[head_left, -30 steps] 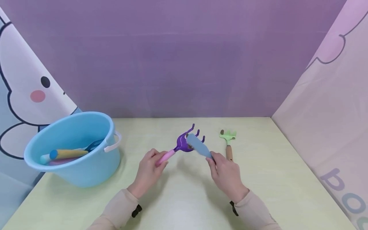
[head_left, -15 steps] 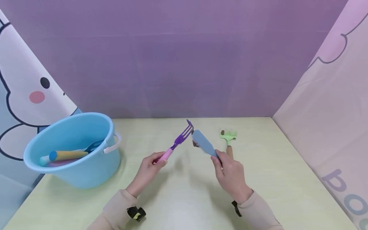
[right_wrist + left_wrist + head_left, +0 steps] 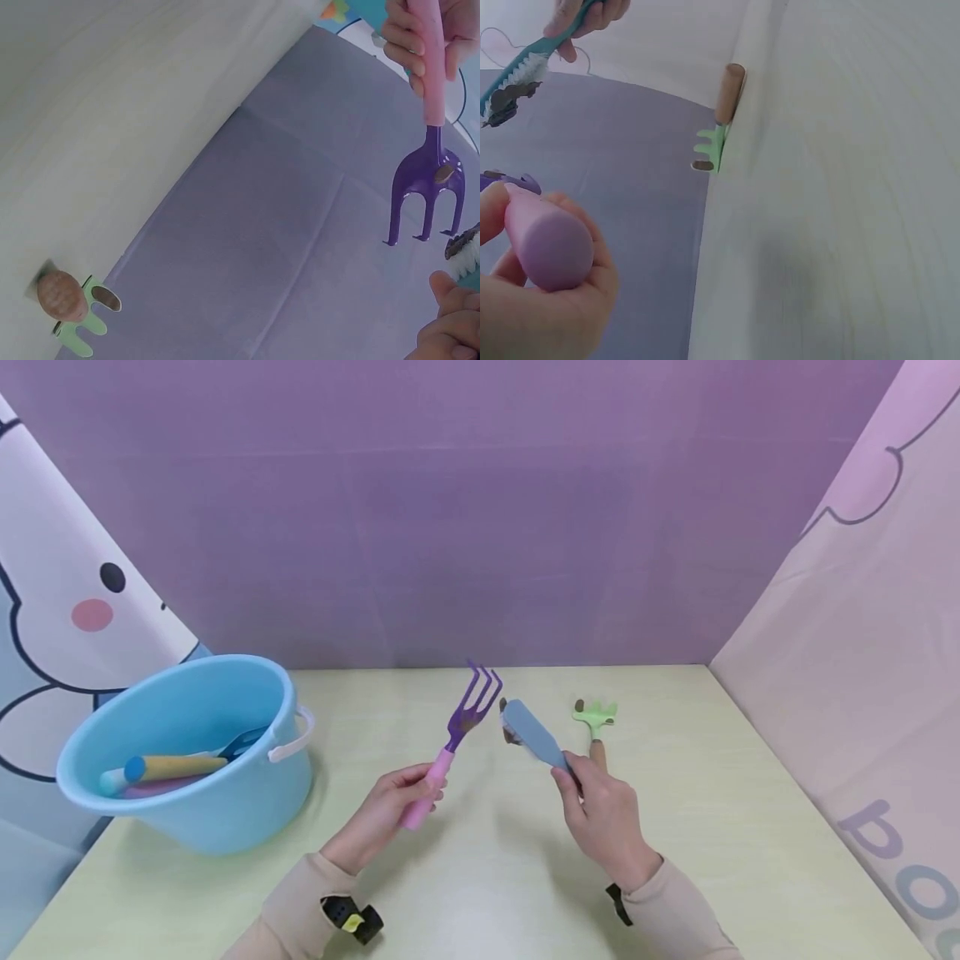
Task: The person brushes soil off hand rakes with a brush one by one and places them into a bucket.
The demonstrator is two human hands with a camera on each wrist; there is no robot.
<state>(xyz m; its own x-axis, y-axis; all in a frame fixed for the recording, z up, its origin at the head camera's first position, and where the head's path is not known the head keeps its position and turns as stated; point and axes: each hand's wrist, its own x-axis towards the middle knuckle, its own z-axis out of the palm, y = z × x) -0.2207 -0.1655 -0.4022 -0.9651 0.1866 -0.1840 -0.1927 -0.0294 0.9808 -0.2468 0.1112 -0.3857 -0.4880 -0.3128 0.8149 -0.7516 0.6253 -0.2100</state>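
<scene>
Item: purple hand fork [image 3: 461, 722], held above the table [image 3: 750, 843]; left hand [image 3: 390, 802] curled round its pink handle. Item: blue brush [image 3: 536, 735], gripped between thumb and fingers of the right hand [image 3: 603, 814], its head just beside the tines, apart from them.

Handling note, my judgement: this looks like brushing-off. Best to turn the marked face to the bristles, hold the handle firmly, and stroke lightly from neck to tine tips, gaps included.

Item: brown patch [image 3: 445, 174] on the fork, distinct from the right wrist, a mere smudge from the head. Item: white bristles [image 3: 529, 69] with dark clumps [image 3: 510, 97], plain from the left wrist; the head view gives mostly the brush's back.
</scene>
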